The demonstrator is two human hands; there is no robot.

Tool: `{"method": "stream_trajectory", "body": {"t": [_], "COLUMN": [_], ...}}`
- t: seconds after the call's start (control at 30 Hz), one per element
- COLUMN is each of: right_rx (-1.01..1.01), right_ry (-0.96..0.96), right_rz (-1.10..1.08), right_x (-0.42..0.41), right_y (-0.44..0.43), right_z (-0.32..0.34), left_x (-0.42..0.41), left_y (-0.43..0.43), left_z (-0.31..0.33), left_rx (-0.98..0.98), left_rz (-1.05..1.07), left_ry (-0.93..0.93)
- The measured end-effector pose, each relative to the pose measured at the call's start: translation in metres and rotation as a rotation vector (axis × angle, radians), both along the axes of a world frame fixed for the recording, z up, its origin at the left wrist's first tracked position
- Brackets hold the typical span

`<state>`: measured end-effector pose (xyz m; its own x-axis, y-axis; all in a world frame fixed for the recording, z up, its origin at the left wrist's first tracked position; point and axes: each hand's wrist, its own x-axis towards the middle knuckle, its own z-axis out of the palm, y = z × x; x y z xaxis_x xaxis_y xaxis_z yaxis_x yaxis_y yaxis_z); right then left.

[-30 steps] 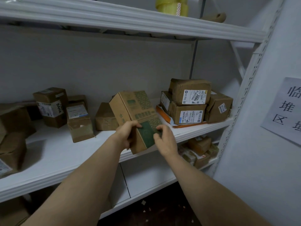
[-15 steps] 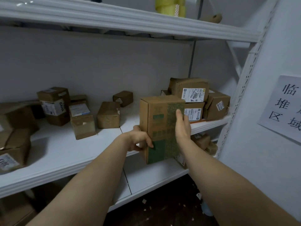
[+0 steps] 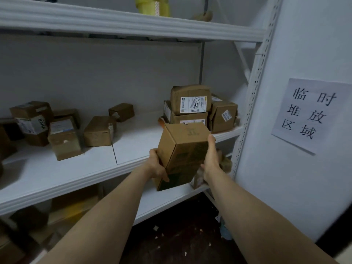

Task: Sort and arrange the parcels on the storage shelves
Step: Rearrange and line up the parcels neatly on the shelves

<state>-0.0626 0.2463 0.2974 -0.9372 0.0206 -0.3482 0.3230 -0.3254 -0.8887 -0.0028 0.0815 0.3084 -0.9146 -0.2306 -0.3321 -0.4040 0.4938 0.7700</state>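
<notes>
Head view: a person holds one brown box up in front of the shelves with both hands.

Step now: I think the box is on its way to a spot on a shelf. It is not put down yet.

Box: it is in the air and tilted. Its top end leans in toward the stack of parcels at the right end of the middle shelf, just in front of it. Its bottom end hangs lower than that shelf's front edge, in front of the lower shelf. It does not seem to rest on any shelf.

Left hand: it grips the low left side of the box. Its fingers curl round the edge onto the near face.

Right hand: it holds the right side of the box. One finger reaches up along the edge. The others are hidden behind the box.

Box and fingers: the box sits between the two hands, touching both.

Next move: I think the box must be turned flat and its low end lifted over the shelf edge. A bare patch lies between the loose parcels and the stack. The box should go in slowly so it does not bump the stack.
</notes>
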Motion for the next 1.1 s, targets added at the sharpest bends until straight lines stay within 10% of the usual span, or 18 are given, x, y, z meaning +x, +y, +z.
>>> {"method": "stream_trajectory", "body": {"t": [0.57,1.1], "right_rx": [0.442,0.231], "right_ry": [-0.176,-0.644], "right_rz": [0.463,0.556], "right_x": [0.008,0.023], "right_y": [0.125,0.149], "right_z": [-0.071,-0.145], "left_x": [0.001,-0.004], "left_y": [0.109,0.133], "left_z": [-0.056,-0.102], "left_rx": [0.316,0.362], "left_rz": [0.379,0.434], "left_ry": [-0.441,-0.408]}}
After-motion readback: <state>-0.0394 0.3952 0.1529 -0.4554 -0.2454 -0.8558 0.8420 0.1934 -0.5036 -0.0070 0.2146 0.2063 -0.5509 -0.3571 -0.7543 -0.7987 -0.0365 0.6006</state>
